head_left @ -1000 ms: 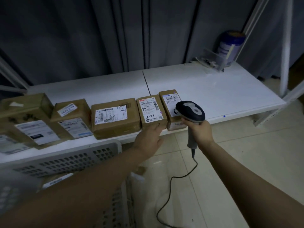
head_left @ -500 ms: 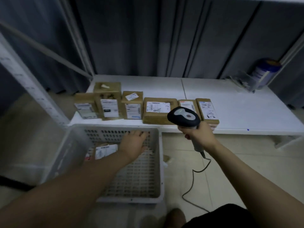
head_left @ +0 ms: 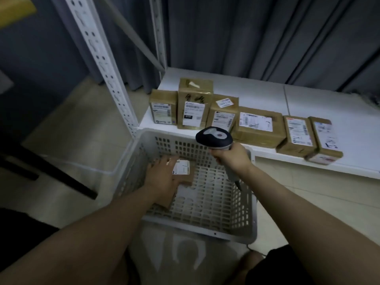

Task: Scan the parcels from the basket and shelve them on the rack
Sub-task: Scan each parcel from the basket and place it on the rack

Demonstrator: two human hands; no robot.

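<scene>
A grey perforated basket (head_left: 205,227) stands on the floor in front of the rack's low white shelf (head_left: 257,93). Inside it lies a small brown parcel (head_left: 185,171) with a white label. My left hand (head_left: 162,177) lies on this parcel with fingers spread over its left side; whether they curl round it is unclear. My right hand (head_left: 232,157) grips the handle of a dark barcode scanner (head_left: 214,137), held over the basket's far rim. Several labelled brown parcels stand in a row on the shelf, from a tall one (head_left: 194,103) to a flat one (head_left: 322,138).
A white perforated rack upright (head_left: 107,66) rises left of the basket. Grey curtains hang behind the shelf. The right part of the shelf carries nothing visible. The scanner cable runs down past the basket's right side. Pale floor tiles surround the basket.
My left hand has gone from the shelved parcels down into the basket and onto the parcel there. The view has swung left and down. The scanner has stayed in my right hand.
</scene>
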